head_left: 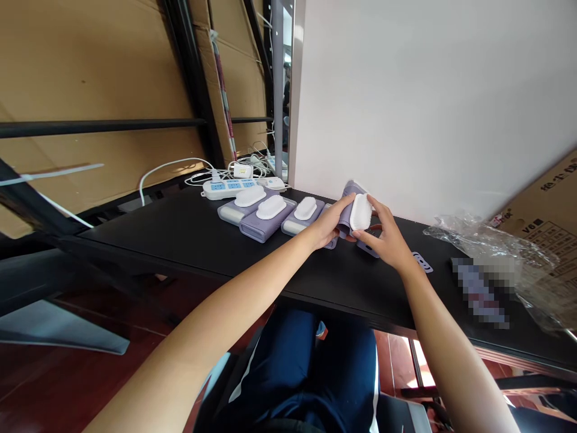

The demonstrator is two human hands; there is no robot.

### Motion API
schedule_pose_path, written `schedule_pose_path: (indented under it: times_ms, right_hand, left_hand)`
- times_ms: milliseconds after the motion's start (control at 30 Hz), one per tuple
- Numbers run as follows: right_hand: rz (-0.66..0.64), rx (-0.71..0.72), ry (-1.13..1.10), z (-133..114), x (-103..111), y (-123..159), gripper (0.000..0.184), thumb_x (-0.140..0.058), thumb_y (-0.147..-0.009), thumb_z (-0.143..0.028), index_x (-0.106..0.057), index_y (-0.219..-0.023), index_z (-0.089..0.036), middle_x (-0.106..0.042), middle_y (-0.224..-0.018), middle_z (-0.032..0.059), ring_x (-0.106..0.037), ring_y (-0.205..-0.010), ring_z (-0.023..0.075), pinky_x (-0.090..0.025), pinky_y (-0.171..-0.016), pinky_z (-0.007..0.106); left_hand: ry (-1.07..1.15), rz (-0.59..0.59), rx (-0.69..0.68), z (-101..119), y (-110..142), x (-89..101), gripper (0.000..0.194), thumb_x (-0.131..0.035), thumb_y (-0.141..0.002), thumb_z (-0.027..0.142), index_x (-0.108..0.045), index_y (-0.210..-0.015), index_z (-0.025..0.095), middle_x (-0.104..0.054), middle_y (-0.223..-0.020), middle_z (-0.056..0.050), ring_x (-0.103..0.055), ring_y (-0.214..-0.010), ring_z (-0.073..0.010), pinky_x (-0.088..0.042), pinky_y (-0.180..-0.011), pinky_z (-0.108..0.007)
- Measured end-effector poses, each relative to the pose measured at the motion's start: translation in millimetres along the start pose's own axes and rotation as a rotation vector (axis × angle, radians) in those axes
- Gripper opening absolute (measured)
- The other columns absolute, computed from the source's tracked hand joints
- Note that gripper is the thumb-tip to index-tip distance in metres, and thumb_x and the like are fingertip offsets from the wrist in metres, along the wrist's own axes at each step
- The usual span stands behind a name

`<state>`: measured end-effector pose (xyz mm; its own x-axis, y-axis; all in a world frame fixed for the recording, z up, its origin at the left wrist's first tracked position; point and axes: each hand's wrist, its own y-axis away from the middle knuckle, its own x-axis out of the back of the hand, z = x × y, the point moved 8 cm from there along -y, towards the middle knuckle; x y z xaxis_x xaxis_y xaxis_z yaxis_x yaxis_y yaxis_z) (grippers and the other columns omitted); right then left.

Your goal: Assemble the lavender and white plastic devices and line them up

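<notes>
Above the black tabletop [202, 240], my left hand [327, 228] is closed around a purple device [345, 219] with a soft-looking body, tilted up on edge. A white oval pad [361, 211] faces right on that device. My right hand [390, 240] pinches this pad at its top and bottom edges between fingers and thumb; whether pad and device are joined cannot be seen. To the left lie several similar purple devices [267, 226], with white oval pads [271, 207] resting on top. Another purple piece [368, 248] is partly hidden beneath my hands.
A white power strip [228, 189] with tangled cables stands at the back left. A small flat purple piece [422, 261] lies right of my hand. Clear plastic wrap [491, 240] and a cardboard box [547, 210] are farther right. A white panel [428, 108] rises behind the table.
</notes>
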<state>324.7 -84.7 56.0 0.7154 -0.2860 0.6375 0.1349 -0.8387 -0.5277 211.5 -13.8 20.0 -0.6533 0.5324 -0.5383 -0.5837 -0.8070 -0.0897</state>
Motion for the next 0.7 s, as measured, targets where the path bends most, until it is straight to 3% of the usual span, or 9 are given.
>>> schedule_pose_path:
  times_ms: [267,400,533,633,700]
  right_hand:
    - [0.107,0.031,0.117,6.6,12.9,-1.3,0.115,-0.082,-0.072,-0.06,-0.017,-0.164,-0.039,-0.018,-0.172,0.0065,-0.021,-0.157,0.0372,-0.032,-0.121,0.058]
    - [0.141,0.012,0.146,9.2,19.6,-3.7,0.123,-0.085,-0.067,-0.061,-0.014,-0.164,-0.039,-0.016,-0.173,0.0068,-0.02,-0.157,0.0371,-0.031,-0.121,0.059]
    - [0.197,0.009,0.162,8.5,27.4,-6.7,0.104,-0.079,-0.075,-0.062,-0.026,-0.161,-0.038,-0.027,-0.17,0.0073,-0.031,-0.154,0.035,-0.037,-0.117,0.055]
    - [0.241,-0.054,0.105,21.9,40.6,-8.2,0.077,-0.067,-0.087,-0.062,-0.042,-0.154,-0.032,-0.05,-0.156,0.0114,-0.051,-0.139,0.0315,-0.046,-0.108,0.049]
    - [0.278,-0.15,0.099,41.8,56.4,-6.4,0.059,-0.059,-0.092,-0.061,-0.058,-0.139,-0.027,-0.066,-0.135,0.0125,-0.062,-0.123,0.0289,-0.05,-0.1,0.045]
  left_hand:
    - [-0.202,-0.122,0.008,1.8,4.9,-11.9,0.046,-0.065,-0.086,0.064,-0.071,-0.091,0.019,-0.065,-0.065,-0.004,-0.057,-0.049,-0.0151,-0.042,-0.04,-0.025]
    - [-0.195,-0.153,0.018,-1.3,4.2,-14.2,0.045,-0.065,-0.087,0.063,-0.07,-0.089,0.018,-0.064,-0.062,-0.004,-0.056,-0.048,-0.0144,-0.041,-0.039,-0.024]
    - [-0.078,-0.085,-0.005,0.2,-1.4,-8.8,0.046,-0.063,-0.089,0.061,-0.071,-0.103,0.018,-0.072,-0.076,-0.007,-0.063,-0.057,-0.0163,-0.046,-0.044,-0.025]
    - [0.029,-0.031,-0.021,8.1,-3.1,-2.9,0.054,-0.056,-0.092,0.063,-0.069,-0.118,0.017,-0.077,-0.093,-0.011,-0.071,-0.068,-0.0202,-0.049,-0.048,-0.026]
    - [0.081,0.02,-0.023,14.9,-2.5,3.8,0.06,-0.052,-0.092,0.066,-0.066,-0.123,0.017,-0.077,-0.097,-0.012,-0.073,-0.073,-0.0222,-0.05,-0.05,-0.026]
